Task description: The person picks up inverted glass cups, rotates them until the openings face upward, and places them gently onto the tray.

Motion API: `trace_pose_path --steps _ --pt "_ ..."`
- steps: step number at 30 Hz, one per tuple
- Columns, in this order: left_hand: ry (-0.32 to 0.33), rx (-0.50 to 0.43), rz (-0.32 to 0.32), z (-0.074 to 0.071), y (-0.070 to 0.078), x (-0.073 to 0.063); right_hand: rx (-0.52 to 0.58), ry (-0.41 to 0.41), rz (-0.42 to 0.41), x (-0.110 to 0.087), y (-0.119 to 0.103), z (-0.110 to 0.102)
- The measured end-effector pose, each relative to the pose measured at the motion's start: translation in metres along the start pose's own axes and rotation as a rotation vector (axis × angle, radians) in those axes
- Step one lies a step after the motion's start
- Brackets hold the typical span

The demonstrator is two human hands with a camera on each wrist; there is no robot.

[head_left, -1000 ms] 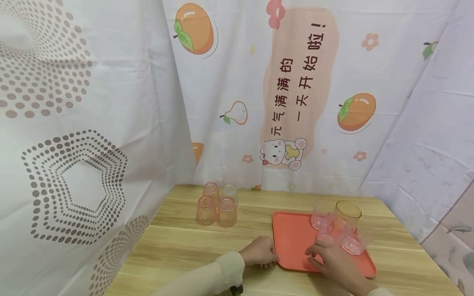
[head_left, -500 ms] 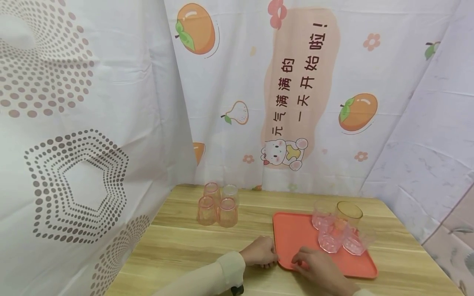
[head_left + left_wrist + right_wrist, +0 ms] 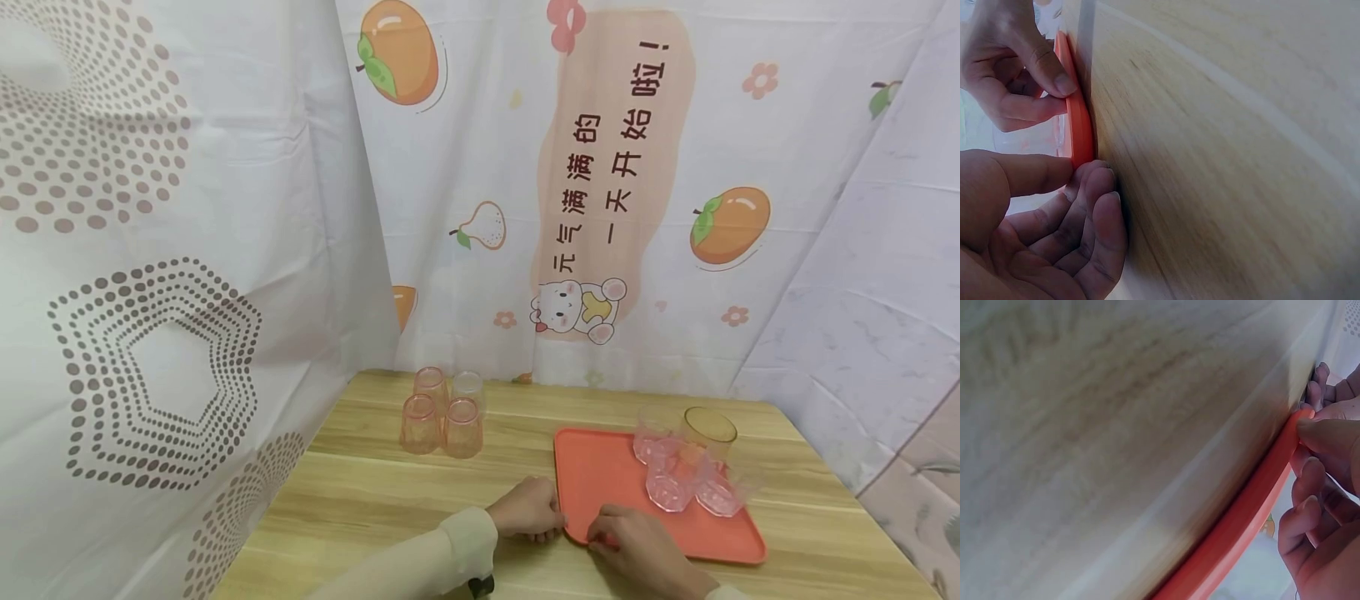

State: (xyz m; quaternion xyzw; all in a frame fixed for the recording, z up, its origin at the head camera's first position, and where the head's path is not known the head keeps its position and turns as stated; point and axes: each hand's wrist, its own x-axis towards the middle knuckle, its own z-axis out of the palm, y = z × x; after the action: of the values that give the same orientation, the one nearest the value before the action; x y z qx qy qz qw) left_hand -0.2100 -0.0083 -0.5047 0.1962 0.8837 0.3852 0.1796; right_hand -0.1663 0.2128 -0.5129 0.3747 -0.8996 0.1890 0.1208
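Observation:
A red tray (image 3: pixel 600 475) lies on the wooden table. At its near left corner my left hand (image 3: pixel 527 509) pinches the rim between thumb and fingers, as the left wrist view shows with the tray edge (image 3: pixel 1079 128). My right hand (image 3: pixel 637 546) grips the front rim a short way right of it, thumb on the outer side. In the right wrist view the red rim (image 3: pixel 1235 537) runs away from these fingers. Pink faceted glasses (image 3: pixel 669 490) stand on the tray's right part, with an amber-rimmed glass (image 3: pixel 708 427) behind them; whether that one is on the tray I cannot tell.
Several upside-down tumblers (image 3: pixel 462 433), pink and one clear, stand grouped on the table (image 3: pixel 360 500) at the back left. Printed curtains (image 3: pixel 465 167) hang behind the table and along both sides.
My right hand has moved left and toward the front, from above the tray near the glasses to its front rim. The left hand stays at the corner; the glasses have not moved.

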Motion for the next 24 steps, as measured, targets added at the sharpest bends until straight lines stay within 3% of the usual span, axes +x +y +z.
trace_pose_path --steps 5,9,14,20,24 --pt "-0.005 0.004 0.014 -0.004 -0.002 -0.001 -0.001 0.012 0.008 0.001 0.000 0.002" --pt "0.024 0.091 0.079 -0.018 -0.006 0.001 0.008 0.019 0.014 0.001 0.000 0.002" --pt "0.109 0.214 0.166 -0.053 -0.006 -0.001 0.037 0.004 0.042 0.001 0.001 0.001" --pt "0.184 0.283 0.212 -0.100 -0.007 -0.006 0.063 -0.029 0.081 0.001 0.002 0.001" --pt "0.284 0.435 0.309 -0.128 -0.017 -0.006 0.103 -0.062 0.092 0.001 0.003 -0.001"
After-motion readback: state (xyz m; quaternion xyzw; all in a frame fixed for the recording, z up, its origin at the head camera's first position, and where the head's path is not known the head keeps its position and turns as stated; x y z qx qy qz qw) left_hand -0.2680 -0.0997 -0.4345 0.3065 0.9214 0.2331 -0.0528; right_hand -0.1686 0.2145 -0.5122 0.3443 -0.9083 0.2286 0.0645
